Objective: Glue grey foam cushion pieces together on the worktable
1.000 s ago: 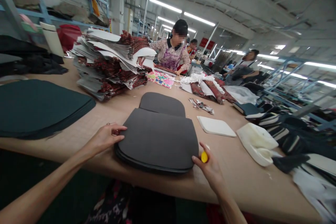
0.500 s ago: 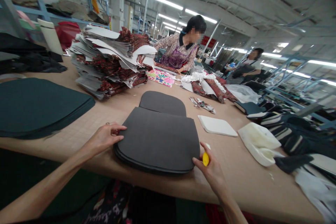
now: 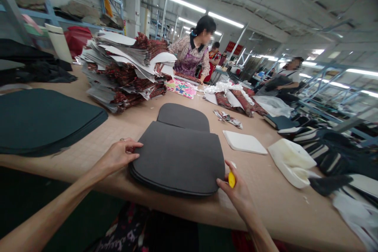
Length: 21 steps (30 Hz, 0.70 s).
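A stack of dark grey rounded panels lies in front of me at the table's near edge. My left hand pinches the top panel's left edge between thumb and fingers. At the opposite edge, my right hand has its thumb and forefinger on the panel's right corner. Tucked in that same hand is a small yellow object with a whitish end; its kind is hidden by the fingers. Just beyond the stack, a smaller dark grey panel lies partly under the top panel's far edge.
Dark green panels are stacked at left. Behind them rises a tall pile of white and reddish-brown pieces. A white pad and cream foam lie at right. A co-worker stands across the table.
My hands and the panels have hardly moved. Across the table, the co-worker has shifted left, and another person shows behind. The person at far right has moved slightly right.
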Tool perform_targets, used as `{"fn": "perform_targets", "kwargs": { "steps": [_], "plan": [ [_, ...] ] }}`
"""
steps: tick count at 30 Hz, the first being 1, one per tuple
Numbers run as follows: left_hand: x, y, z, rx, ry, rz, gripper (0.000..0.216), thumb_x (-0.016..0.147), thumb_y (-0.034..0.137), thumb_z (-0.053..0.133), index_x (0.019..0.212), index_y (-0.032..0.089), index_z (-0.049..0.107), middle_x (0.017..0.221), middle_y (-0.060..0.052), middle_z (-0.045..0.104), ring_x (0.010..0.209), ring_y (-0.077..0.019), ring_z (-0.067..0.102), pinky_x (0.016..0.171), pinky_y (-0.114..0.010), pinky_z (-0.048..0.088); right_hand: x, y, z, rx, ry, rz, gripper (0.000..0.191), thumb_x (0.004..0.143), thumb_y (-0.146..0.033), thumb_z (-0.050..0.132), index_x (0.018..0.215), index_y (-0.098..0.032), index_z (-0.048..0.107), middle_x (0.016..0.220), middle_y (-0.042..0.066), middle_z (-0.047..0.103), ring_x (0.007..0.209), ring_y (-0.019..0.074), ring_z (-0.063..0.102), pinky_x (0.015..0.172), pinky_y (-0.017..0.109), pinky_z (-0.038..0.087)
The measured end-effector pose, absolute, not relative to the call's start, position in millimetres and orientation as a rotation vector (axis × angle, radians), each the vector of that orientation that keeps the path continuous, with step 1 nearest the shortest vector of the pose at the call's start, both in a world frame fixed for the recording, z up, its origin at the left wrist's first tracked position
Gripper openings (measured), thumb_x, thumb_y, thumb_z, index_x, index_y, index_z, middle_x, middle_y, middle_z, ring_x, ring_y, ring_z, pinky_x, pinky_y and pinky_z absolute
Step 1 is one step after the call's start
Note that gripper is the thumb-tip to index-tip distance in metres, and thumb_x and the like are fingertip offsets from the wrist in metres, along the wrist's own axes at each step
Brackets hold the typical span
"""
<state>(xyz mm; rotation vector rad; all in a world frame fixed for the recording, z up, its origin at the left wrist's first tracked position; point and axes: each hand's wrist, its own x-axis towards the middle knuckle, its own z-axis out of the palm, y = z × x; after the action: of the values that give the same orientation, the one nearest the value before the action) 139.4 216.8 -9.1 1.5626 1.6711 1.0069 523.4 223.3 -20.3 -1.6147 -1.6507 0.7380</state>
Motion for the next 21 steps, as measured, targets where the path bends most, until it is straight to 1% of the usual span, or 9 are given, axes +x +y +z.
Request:
{"fn": "perform_targets", "kwargs": {
  "steps": [3,6,10,13,17,21],
  "plan": [
    [140,216,-11,1.588,1.679,1.009,0.038,0.056,0.031,0.060,0.089,0.015,0.068,0.079,-0.003,0.058,0.069,-0.0175,0.054,0.062,-0.028,0.047,525,224,-22,-1.601,-1.649,0.716,0.069,0.064,-0.037,0.058,0.127,-0.014,0.042,0.065,-0.003,0.051,0.060,0.0155,0.050,0.060,0.027,0.042],
    [140,214,-11,1.618,1.687,1.004,0.034,0.058,0.027,0.059,0.089,0.016,0.068,0.079,-0.002,0.057,0.068,-0.0158,0.054,0.062,-0.026,0.047,528,224,-26,-1.596,-1.658,0.698,0.067,0.064,-0.039,0.060,0.125,-0.016,0.044,0.069,-0.003,0.053,0.061,0.0155,0.052,0.061,0.028,0.043],
    [142,211,-10,1.657,1.725,0.985,0.030,0.060,0.019,0.059,0.089,0.016,0.068,0.079,-0.003,0.058,0.069,-0.0152,0.054,0.063,-0.025,0.047,531,224,-31,-1.612,-1.667,0.745,0.067,0.067,-0.040,0.059,0.126,-0.017,0.042,0.062,-0.004,0.049,0.056,0.0154,0.049,0.057,0.027,0.043],
    [143,210,-10,1.679,1.754,0.974,0.028,0.061,0.015,0.060,0.088,0.016,0.068,0.080,-0.003,0.059,0.070,-0.0149,0.054,0.063,-0.025,0.047,532,225,-34,-1.641,-1.658,0.757,0.069,0.067,-0.042,0.059,0.127,-0.016,0.040,0.061,-0.004,0.048,0.056,0.0158,0.049,0.055,0.027,0.042],
    [144,209,-12,1.712,1.776,0.955,0.028,0.062,0.011,0.060,0.088,0.017,0.068,0.082,-0.003,0.060,0.071,-0.0146,0.055,0.065,-0.024,0.047,532,226,-36,-1.658,-1.673,0.714,0.071,0.066,-0.045,0.059,0.127,-0.016,0.039,0.062,-0.004,0.049,0.058,0.0168,0.050,0.057,0.027,0.043],
    [143,208,-13,1.764,1.795,0.927,0.029,0.062,0.010,0.060,0.089,0.016,0.068,0.081,-0.003,0.059,0.072,-0.0154,0.055,0.065,-0.025,0.047,533,228,-39,-1.633,-1.683,0.721,0.071,0.064,-0.045,0.060,0.125,-0.014,0.041,0.061,-0.004,0.048,0.057,0.0168,0.050,0.057,0.028,0.044]
  ]
}}
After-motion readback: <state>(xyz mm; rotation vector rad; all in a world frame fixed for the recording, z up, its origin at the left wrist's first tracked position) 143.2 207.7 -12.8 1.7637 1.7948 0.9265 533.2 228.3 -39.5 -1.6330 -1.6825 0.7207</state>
